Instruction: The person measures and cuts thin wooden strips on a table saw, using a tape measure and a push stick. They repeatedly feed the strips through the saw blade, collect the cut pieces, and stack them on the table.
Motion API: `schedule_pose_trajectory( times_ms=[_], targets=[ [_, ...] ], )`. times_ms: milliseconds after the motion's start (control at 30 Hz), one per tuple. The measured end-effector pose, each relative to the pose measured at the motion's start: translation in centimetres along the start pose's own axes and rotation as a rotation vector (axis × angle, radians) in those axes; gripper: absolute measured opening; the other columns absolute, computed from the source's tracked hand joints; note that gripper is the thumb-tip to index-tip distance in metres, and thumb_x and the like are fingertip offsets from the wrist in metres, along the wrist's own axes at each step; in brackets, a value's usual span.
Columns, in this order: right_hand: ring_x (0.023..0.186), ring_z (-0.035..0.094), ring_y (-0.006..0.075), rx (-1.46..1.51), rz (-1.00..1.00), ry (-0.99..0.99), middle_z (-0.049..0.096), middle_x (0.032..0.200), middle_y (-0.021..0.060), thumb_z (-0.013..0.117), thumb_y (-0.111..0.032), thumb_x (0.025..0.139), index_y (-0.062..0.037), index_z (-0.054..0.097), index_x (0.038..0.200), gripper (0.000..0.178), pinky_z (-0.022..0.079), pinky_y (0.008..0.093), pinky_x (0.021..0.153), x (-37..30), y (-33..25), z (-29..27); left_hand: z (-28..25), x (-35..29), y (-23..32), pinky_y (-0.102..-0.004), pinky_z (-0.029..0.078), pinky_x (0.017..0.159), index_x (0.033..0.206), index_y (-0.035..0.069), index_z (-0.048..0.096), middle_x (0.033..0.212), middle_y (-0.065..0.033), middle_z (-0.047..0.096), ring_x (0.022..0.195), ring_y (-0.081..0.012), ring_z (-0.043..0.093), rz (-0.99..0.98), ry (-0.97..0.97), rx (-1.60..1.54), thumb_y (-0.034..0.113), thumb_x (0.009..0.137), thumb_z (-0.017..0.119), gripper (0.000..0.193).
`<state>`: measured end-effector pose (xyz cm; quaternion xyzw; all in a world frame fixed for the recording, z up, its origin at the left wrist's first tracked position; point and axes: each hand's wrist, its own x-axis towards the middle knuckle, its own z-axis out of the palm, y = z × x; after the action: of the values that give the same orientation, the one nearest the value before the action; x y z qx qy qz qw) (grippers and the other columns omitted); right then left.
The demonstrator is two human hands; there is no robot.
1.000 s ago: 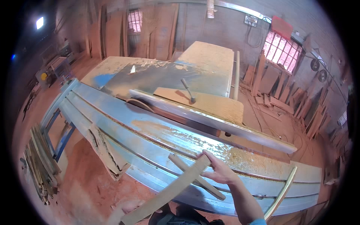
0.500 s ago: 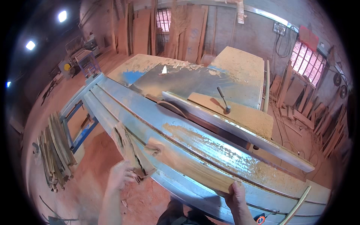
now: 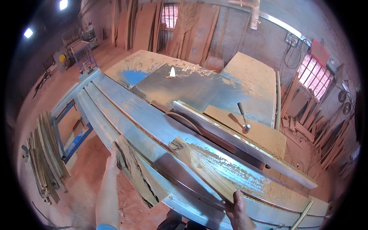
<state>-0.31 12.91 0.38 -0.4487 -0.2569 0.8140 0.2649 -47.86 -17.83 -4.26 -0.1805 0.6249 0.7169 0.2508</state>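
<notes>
Plank (image 3: 205, 168) slants over a grooved metal table (image 3: 130, 101), its near end gripped by the right hand (image 3: 235, 209) with the thumb on top. The left hand (image 3: 111, 158) touches the edge of a rough, cracked board (image 3: 136, 170) overhanging the table's near side; its fingers are mostly hidden, so whether they close on it cannot be told. Thin sticks (image 3: 48, 161) are bunched at far left. Beyond the plank, a long rail (image 3: 245, 145) runs beside a lever (image 3: 243, 116). Farther back, boards (image 3: 147, 27) lean by a barred window (image 3: 169, 16).
</notes>
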Motion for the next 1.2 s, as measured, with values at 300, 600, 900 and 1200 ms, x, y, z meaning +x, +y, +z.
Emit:
schedule_pose_trajectory(
  times_ms=[300, 600, 900, 1200],
  targets=[
    [0.081, 0.059, 0.0147, 0.01, -0.055, 0.003, 0.048, 0.082, -0.002, 0.065, -0.031, 0.096, -0.0152, 0.051, 0.097, 0.02, 0.06, 0.0522, 0.067, 0.9, 2.1, 4.4, -4.5, 2.4, -2.6, -0.0433, 0.056, 0.089, 0.129, 0.01, 0.06, 0.122, -0.0109, 0.065, 0.106, -0.0265, 0.066, 0.055, -0.05, -0.4, 0.048, 0.102, 0.05, 0.048],
    [0.096, 0.058, 0.0131, -0.409, -0.447, 0.071, 0.059, 0.103, 0.0049, 0.069, 0.001, 0.081, -0.0026, 0.052, 0.116, 0.039, 0.049, 0.0299, 0.086, 0.0, 1.9, 8.8, -4.8, 10.3, 1.9, -0.0389, 0.054, 0.069, 0.119, 0.006, 0.061, 0.103, -0.0071, 0.067, 0.086, -0.0222, 0.067, 0.037, 0.203, 0.075, 0.057, 0.096, 0.055, 0.056],
    [0.106, 0.059, 0.0178, -0.649, -0.378, -0.022, 0.056, 0.117, 0.0089, 0.074, 0.005, 0.075, 0.0002, 0.045, 0.131, 0.063, 0.049, 0.0319, 0.094, -1.7, 0.3, 9.3, -4.3, 9.3, 1.3, -0.0416, 0.054, 0.088, 0.131, 0.0, 0.055, 0.121, -0.0117, 0.065, 0.107, -0.0257, 0.065, 0.161, 0.151, 0.077, 0.058, 0.097, 0.051, 0.068],
    [0.098, 0.062, 0.0204, -0.202, -0.181, 0.044, 0.062, 0.106, 0.0087, 0.069, -0.013, 0.087, -0.0009, 0.055, 0.118, 0.035, 0.052, 0.0369, 0.088, 0.3, 0.1, 7.6, -6.0, 10.5, 0.2, -0.0412, 0.05, 0.097, 0.134, -0.002, 0.053, 0.129, -0.0131, 0.062, 0.115, -0.0275, 0.062, 0.099, 0.139, 0.019, 0.056, 0.099, 0.05, 0.068]
  ],
)
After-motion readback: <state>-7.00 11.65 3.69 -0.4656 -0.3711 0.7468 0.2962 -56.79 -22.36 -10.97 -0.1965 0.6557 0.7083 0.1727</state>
